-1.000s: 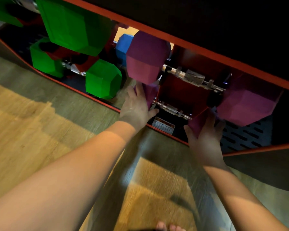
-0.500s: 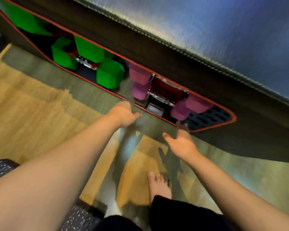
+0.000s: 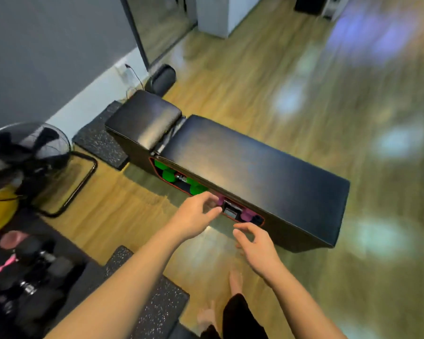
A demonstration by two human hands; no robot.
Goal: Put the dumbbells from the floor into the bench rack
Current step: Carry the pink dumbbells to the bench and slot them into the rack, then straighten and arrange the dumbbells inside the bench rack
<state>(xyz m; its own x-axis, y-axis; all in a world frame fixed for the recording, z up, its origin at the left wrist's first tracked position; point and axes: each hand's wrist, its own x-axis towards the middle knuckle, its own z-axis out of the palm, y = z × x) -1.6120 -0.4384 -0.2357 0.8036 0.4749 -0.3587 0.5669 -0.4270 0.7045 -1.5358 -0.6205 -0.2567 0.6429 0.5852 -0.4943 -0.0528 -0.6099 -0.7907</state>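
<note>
Head view from above. A long black padded bench [image 3: 250, 172] lies across the centre of the frame on the wooden floor [image 3: 267, 77]. Its red-edged side rack opening [image 3: 206, 192] holds green hex dumbbells [image 3: 196, 188] toward the left and purple hex dumbbells [image 3: 246, 215] toward the right. The left hand [image 3: 194, 217] and right hand [image 3: 256, 248] hover below centre, in front of the opening, fingers spread apart and holding nothing. More dark hex dumbbells [image 3: 30, 270] lie on a black mat at lower left, blurred. A black floor fan [image 3: 27, 152] stands at left.
</note>
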